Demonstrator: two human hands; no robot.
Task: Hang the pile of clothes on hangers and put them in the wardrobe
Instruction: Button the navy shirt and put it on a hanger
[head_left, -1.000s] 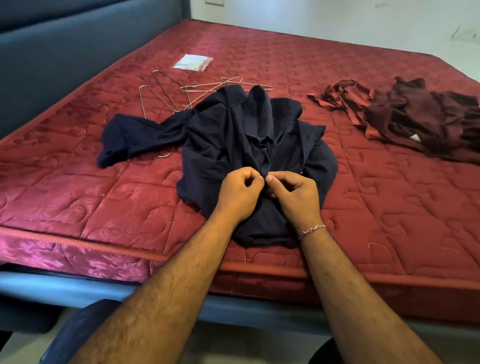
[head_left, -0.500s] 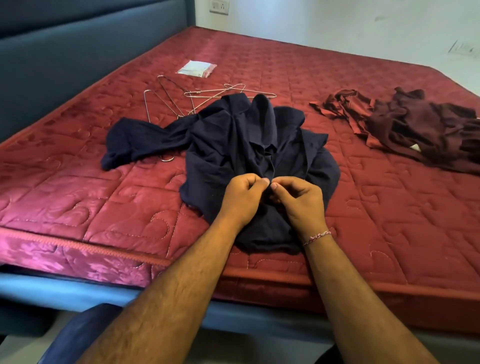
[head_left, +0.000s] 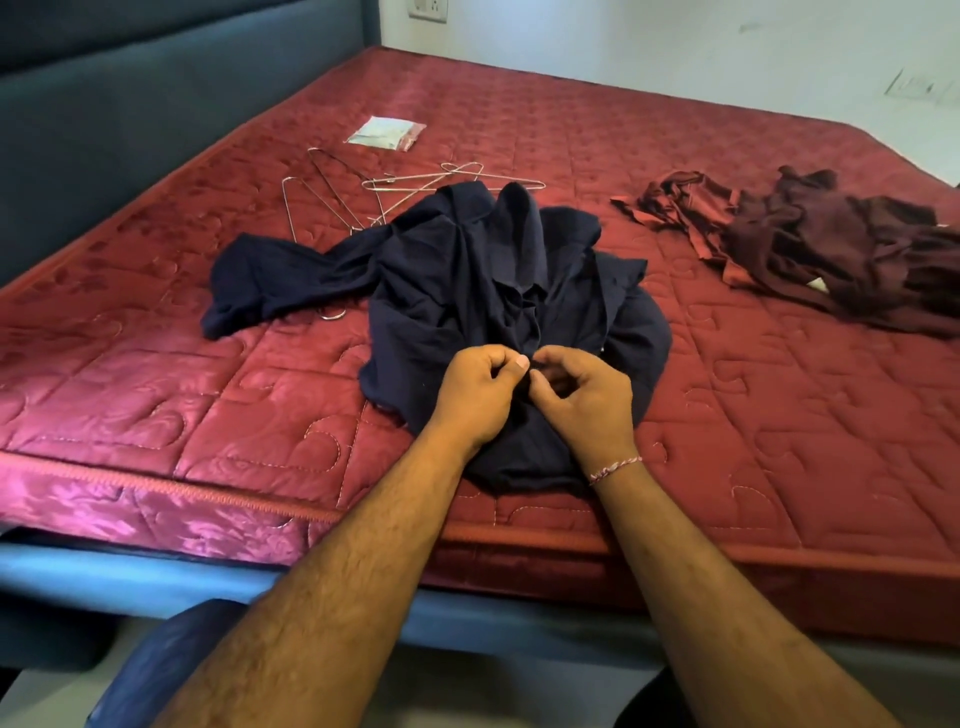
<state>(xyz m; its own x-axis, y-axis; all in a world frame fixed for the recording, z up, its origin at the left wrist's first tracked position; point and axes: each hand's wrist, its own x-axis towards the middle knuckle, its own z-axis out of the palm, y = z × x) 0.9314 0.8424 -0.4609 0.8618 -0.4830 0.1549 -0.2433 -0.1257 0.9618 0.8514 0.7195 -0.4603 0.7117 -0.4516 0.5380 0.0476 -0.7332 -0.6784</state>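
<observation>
A quilted maroon satin mattress (head_left: 156, 415) on a blue bed frame (head_left: 78, 571) fills the room, with a dark blue headboard at the left and a pale wall behind. A crumpled navy blue cotton shirt (head_left: 467, 270) lies spread near the front edge, one sleeve trailing left, probably laid flat there so its front can be worked on before hanging. The left hand (head_left: 475, 397) and right hand (head_left: 587, 400) meet at the shirt's front opening, fingers curled and pinching the fabric; it looks like a button being handled, though that is too small to tell. The shirt sits directly under and just beyond both hands. Several thin wire hangers (head_left: 363, 192) lie just behind it, within reach for the next step. A heap of maroon clothes (head_left: 831, 249) waits well apart to the right. A small clear plastic packet (head_left: 387, 134) lies farther back.
</observation>
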